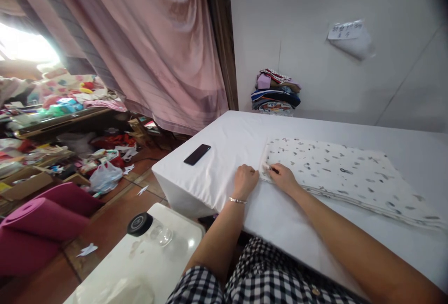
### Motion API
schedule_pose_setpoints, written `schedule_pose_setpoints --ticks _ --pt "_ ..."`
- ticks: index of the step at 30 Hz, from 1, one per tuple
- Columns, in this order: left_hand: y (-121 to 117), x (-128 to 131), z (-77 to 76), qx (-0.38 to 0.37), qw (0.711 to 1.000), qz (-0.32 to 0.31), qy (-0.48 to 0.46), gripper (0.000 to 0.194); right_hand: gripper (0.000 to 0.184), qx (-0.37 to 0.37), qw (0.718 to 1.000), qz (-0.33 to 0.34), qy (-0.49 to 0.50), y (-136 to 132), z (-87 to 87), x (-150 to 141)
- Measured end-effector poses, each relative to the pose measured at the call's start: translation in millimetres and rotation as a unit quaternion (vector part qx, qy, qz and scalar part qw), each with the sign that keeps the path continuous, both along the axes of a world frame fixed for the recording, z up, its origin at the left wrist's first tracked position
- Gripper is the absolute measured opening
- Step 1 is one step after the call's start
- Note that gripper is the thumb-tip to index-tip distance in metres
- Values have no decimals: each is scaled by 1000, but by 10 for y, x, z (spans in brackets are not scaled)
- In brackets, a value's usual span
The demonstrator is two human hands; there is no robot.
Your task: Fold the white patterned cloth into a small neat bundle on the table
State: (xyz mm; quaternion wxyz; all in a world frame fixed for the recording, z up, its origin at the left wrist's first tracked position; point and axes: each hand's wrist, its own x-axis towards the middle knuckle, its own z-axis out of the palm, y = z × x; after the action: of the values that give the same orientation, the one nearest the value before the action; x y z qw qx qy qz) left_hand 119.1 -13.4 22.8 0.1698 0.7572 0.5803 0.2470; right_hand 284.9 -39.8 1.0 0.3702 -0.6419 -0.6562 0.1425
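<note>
A folded white cloth (325, 164) with small grey and dark prints lies in several layers on the white-covered table (224, 136). My right hand (285, 180) is closed at the cloth's near left corner, pinching a bit of its edge between thumb and fingers. Just left of that corner, my left hand (246, 181) rests on the table with its fingers curled; whatever is under or in them is hidden. A bracelet (238, 200) circles the left wrist.
A black phone (197, 154) lies on the table's left part. Folded clothes (276, 92) are stacked by the wall. At lower left, a clear jar with a black lid (140, 224) is on a white stand (175, 257). Pink rolls (45, 215) and clutter cover the floor beyond.
</note>
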Motion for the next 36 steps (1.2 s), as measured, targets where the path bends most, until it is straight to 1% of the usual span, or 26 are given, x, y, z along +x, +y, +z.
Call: schedule_pose_setpoints --ticks 3,6,9,13,15,17,20,24,29,32,34,36 --pt "-40 69 -17 31 998 -21 57 26 20 9 999 -7 44 -17 -43 -4" --pt "-55 137 -36 23 998 -34 45 19 21 19 998 -13 64 -18 -54 -37" --pt "-36 158 -26 -33 999 -24 -27 10 23 35 995 -10 94 -13 -53 -67" --pt "5 159 0 -92 984 -9 -154 12 26 63 994 -5 92 -23 -49 -96" --pt "18 168 -3 -125 966 -7 -227 13 25 82 995 5 64 -35 -42 -110" --pt "23 176 -13 -163 940 -6 -299 12 23 99 995 18 29 -48 -32 -125" --pt "18 175 -26 -193 914 -3 -356 13 21 109 993 40 -11 -65 -14 -149" --pt "11 154 -32 -198 910 -5 -364 20 20 110 991 60 -39 -75 6 -171" --pt "38 165 -40 -204 911 -10 -357 16 19 137 988 52 -41 -67 10 -180" --pt "55 190 -27 -211 909 6 -359 9 19 126 987 61 -76 -49 0 -190" --pt "61 197 -15 -210 910 11 -356 14 18 120 986 63 -98 -41 3 -203" --pt "68 193 -8 -211 913 1 -349 17 17 113 985 61 -119 -40 21 -220"
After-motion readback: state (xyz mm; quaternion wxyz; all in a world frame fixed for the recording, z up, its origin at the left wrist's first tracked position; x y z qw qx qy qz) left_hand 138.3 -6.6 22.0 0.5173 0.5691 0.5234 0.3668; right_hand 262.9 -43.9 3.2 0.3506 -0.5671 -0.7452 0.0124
